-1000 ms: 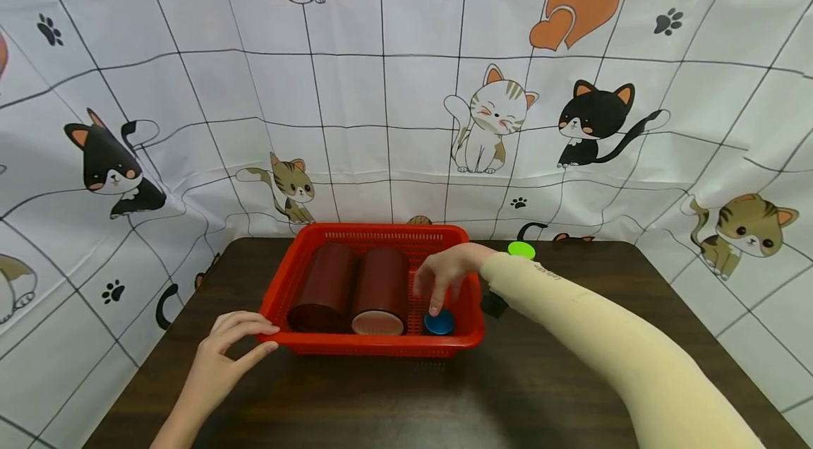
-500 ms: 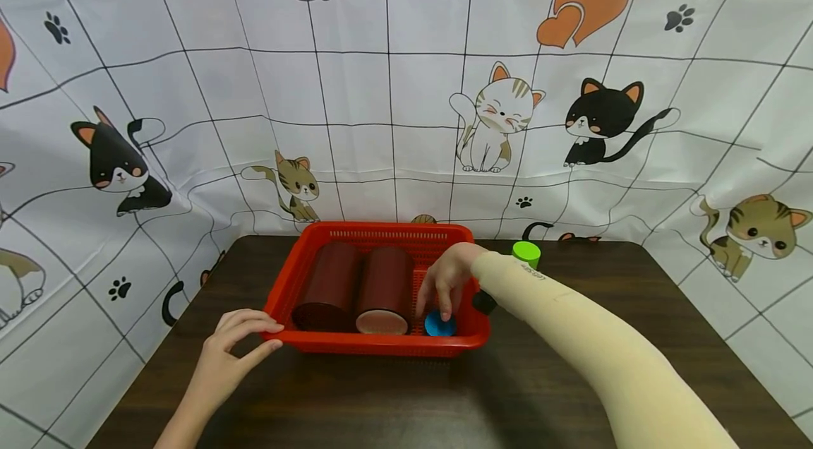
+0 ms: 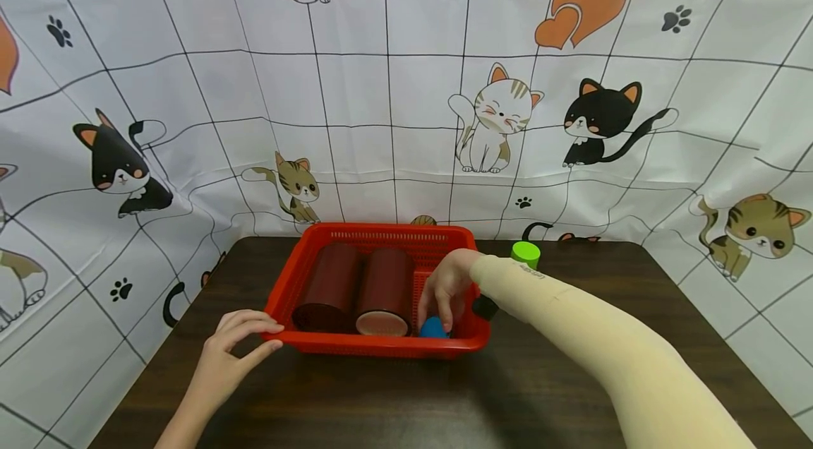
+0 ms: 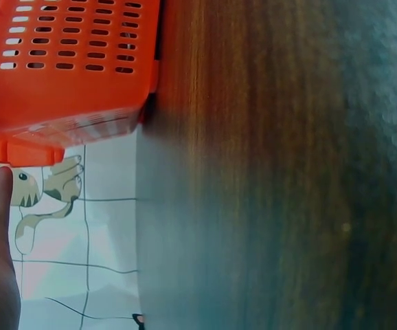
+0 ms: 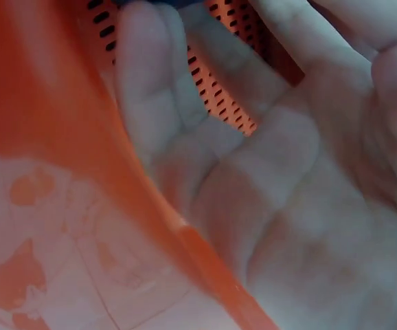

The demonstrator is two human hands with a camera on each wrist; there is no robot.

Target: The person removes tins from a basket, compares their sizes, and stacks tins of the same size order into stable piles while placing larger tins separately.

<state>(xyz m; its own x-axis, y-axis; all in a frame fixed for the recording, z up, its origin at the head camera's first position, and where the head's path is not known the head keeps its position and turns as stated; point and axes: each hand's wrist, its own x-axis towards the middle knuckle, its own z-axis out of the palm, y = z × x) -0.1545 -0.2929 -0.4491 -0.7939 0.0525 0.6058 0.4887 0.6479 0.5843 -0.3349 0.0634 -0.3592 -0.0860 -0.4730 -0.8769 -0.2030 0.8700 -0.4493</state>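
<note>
A red plastic basket [image 3: 381, 345] stands on the dark table with two brown cylinders lying in it, one on the left [image 3: 328, 286] and one in the middle [image 3: 386, 283]. My left hand [image 3: 219, 357] holds the front left corner of its rim between fingertips and thumb. Reaching in at the right end, my right hand [image 3: 447, 286] pinches a round blue-topped object [image 3: 434, 327], now tilted, close behind the front wall. Its lower part is hidden. The right wrist view shows the fingers [image 5: 143, 69] bent down inside the basket wall.
Behind my right forearm, a container with a bright green top [image 3: 525, 253] stands on the table [image 3: 406, 399], partly hidden. A small black object [image 3: 485, 306] shows beneath that wrist. White cat-print sheeting [image 3: 419, 96] rises behind the table's back edge.
My right hand has come down onto the blue-topped object and its fingers have closed on it; the blue top has tilted. My left hand stays at the basket corner.
</note>
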